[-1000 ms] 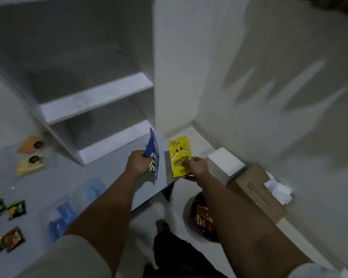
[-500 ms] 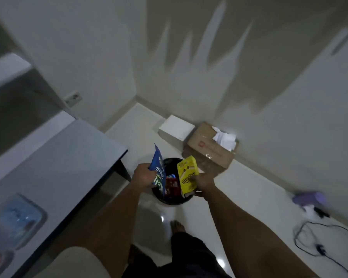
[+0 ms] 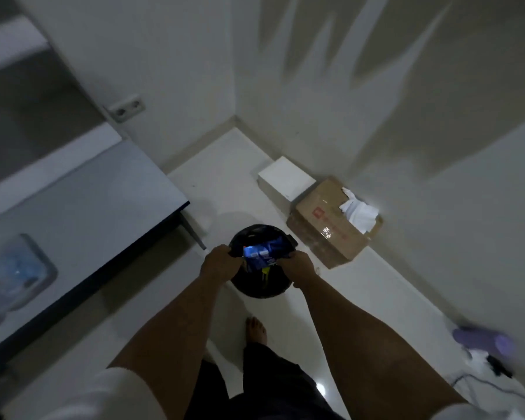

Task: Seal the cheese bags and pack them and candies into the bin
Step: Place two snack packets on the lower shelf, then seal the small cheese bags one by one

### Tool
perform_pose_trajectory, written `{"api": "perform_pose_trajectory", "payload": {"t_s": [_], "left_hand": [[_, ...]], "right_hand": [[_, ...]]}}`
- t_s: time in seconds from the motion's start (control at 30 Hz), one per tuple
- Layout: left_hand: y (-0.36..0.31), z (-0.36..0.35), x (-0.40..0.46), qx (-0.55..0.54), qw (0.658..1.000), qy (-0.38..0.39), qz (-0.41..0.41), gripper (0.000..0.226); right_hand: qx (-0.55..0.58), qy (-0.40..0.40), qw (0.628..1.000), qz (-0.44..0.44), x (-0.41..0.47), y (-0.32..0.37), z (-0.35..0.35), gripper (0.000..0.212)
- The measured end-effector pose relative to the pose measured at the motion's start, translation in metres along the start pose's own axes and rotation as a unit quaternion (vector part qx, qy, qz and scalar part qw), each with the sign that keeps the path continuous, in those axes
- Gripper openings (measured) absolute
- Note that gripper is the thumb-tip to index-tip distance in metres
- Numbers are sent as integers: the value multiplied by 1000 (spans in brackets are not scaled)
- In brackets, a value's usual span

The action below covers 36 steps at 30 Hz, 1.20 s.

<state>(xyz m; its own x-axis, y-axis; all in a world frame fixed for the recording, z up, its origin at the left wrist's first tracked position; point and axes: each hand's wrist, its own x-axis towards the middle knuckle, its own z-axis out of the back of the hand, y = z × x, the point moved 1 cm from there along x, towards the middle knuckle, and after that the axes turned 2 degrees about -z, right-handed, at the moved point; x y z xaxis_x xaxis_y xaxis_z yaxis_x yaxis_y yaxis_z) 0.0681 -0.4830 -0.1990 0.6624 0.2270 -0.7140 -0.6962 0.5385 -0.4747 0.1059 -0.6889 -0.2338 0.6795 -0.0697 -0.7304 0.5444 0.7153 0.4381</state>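
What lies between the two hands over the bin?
In the head view, a blue packet spans the gap between the left hand and right hand, inside the black bin's mouth; a yellow sliver shows beneath it.

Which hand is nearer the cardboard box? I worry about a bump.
Right. The right hand is at the bin's rim, beside the cardboard box; the left hand is at the opposite rim.

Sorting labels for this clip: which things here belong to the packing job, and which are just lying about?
Job: black bin; blue packet lying in it; left hand and right hand at its rim.
Lying about: cardboard box; white box; purple slipper; wall socket.
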Motion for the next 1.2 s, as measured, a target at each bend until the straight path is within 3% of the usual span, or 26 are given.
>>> {"api": "perform_pose_trajectory", "payload": {"t_s": [0.1, 0.2, 0.33, 0.47, 0.8, 0.97, 1.1, 1.2], "left_hand": [[14, 30, -12, -36, 999, -36, 17, 54], [33, 74, -28, -58, 993, -98, 18, 43], [65, 136, -73, -83, 981, -174, 25, 34], [134, 188, -112, -118, 963, -233, 60, 59], [323, 319, -206, -193, 904, -369, 91, 56], [416, 356, -237, -219, 883, -402, 103, 54], [474, 367, -246, -228, 881, -394, 132, 57], [502, 377, -239, -217, 884, -391, 137, 46]], "right_hand": [[-35, 8, 998, 55, -1, 27, -13, 29], [-48, 31, 993, 104, -12, 67, -32, 23], [-76, 65, 983, 154, -28, 122, -75, 39], [-135, 90, 959, 233, -74, 184, -127, 41], [-169, 124, 914, 348, -206, 291, -279, 50], [-190, 123, 895, 385, -249, 322, -369, 48], [-198, 132, 888, 393, -276, 334, -425, 46], [-208, 131, 886, 393, -282, 344, -459, 40]]}}
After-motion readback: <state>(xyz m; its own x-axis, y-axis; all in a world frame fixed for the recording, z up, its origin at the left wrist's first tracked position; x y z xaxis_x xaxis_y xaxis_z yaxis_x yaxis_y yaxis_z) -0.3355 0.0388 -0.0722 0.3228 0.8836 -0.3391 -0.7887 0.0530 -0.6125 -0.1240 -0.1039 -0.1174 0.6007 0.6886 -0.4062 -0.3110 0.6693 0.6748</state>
